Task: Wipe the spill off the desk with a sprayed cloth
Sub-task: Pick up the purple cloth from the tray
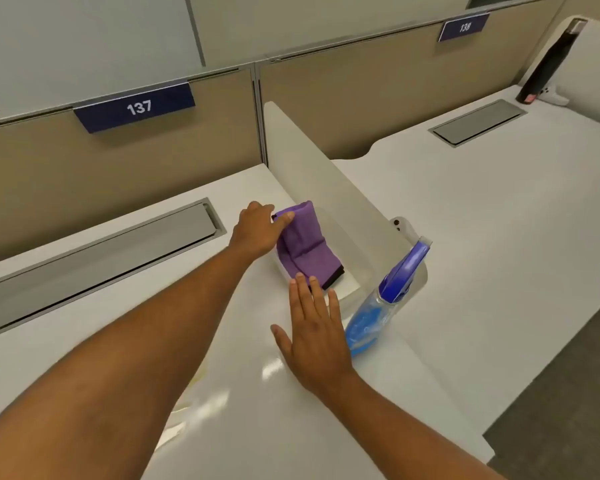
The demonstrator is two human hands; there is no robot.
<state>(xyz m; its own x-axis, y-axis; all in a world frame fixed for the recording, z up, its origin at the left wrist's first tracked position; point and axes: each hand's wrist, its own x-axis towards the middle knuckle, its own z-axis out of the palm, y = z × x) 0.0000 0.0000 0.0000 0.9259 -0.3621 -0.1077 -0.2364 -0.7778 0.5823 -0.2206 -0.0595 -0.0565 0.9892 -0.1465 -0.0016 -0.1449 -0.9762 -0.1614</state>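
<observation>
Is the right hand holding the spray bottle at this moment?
No. The right hand lies flat and open on the desk, beside the spray bottle and not gripping it.

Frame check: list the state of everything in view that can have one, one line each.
Folded purple microfibre cloth: on the desk, far end pinched by left hand.
Left hand: grip closed on cloth.
Right hand: open, flat, fingertips at the cloth's near edge.
Clear spray bottle with blue trigger: beside the divider, partly filled with blue liquid, untouched.
Yellowish spill: unwiped.
Grey cable hatch: shut.
</observation>
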